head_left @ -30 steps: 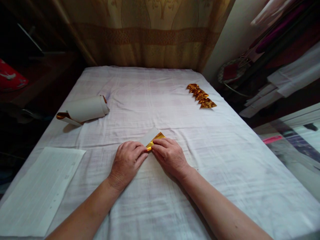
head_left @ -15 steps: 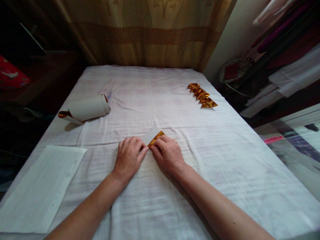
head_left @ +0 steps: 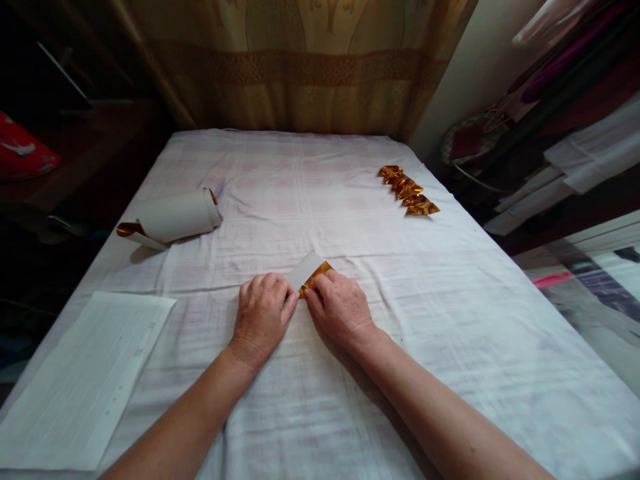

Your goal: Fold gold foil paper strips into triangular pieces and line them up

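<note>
A pale, wrinkled cloth [head_left: 310, 407] covered the surface before a patterned curtain [head_left: 300, 73]. At its middle, both thumbs came close together at the near corner of a small paper [head_left: 307, 269], white on its far part and gold along a strip that looked folded over. The left hand [head_left: 263, 313] was curled nearly closed, thumb and fingers gathered at the paper's left end; the right hand [head_left: 343, 303] was bent likewise, fingertips on the gold strip. Both seemed to have hold of the paper, though the fingers' undersides were hidden and the firmness of the grip could not be judged. The likeliest fault was a crooked crease: if one hand pressed before the edges were square, the fold could skew. The gold face looked slick, so a slack thumb might let the strip slide or spring up, and the soft, rumpled cloth beneath perhaps gave too little backing for a sharp line. Farther out, well apart from the hands, lay the sheet [head_left: 90, 380] and the roll [head_left: 175, 217] on the left, and on the far right a row of gold pieces [head_left: 407, 191], which a tug on the cloth might disarrange.
</note>
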`<state>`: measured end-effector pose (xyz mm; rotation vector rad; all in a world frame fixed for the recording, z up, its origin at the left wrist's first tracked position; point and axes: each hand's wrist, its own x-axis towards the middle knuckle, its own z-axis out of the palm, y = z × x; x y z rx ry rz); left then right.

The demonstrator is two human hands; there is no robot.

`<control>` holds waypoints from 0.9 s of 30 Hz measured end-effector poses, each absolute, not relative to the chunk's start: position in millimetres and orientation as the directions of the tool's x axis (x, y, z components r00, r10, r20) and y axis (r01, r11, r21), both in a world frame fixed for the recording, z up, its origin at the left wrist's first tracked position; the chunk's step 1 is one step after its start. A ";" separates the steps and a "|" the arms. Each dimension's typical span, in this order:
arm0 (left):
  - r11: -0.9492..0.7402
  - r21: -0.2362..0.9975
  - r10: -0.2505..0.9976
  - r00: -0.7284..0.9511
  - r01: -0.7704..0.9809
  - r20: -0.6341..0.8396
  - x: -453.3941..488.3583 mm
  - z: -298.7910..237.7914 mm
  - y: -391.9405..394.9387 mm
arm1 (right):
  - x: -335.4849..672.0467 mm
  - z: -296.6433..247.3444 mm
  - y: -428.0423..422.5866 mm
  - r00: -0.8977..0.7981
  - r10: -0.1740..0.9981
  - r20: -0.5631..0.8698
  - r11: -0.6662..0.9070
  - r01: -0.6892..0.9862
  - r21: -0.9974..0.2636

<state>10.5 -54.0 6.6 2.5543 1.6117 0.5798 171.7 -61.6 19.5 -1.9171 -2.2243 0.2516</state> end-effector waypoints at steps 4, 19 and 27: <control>-0.436 0.222 0.887 0.375 0.872 0.268 12.7 6.9 -53.9 | 169.7 22.0 -60.8 -0.121 0.993 0.002 0.118 0.963 -0.241; -0.371 0.284 0.923 0.317 0.884 0.219 13.1 5.6 -52.3 | 170.9 17.3 -61.8 -0.103 0.994 0.031 0.108 0.942 -0.318; -0.352 0.330 0.933 0.299 0.876 0.200 11.7 3.1 -51.4 | 174.0 10.4 -63.7 -0.132 0.986 0.099 0.157 0.937 -0.313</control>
